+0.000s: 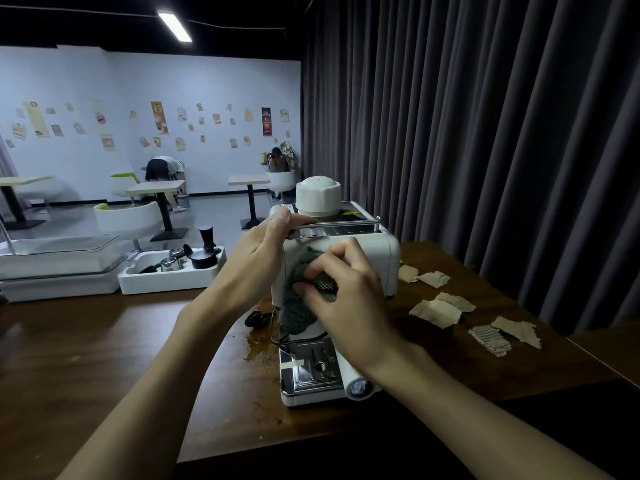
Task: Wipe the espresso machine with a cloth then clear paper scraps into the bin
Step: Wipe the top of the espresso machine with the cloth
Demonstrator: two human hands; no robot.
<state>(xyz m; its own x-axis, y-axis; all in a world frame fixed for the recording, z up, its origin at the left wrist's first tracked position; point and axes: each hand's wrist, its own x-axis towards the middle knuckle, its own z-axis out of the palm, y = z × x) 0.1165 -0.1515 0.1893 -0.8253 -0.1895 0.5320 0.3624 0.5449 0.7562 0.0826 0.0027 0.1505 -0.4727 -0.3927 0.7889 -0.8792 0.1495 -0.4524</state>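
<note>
Here your right hand (341,292) presses a crumpled grey cloth (300,308) against the white espresso machine (375,252); your left hand (263,252) grips its top edge; torn brown paper scraps (440,311) lie right of both.

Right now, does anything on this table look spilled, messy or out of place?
Yes. A brown stain marks the wooden table just left of the espresso machine, looking like spilled coffee. Torn paper scraps lie scattered to the machine's right. The left hand steadies the machine; the right hand presses the cloth on it.
</note>
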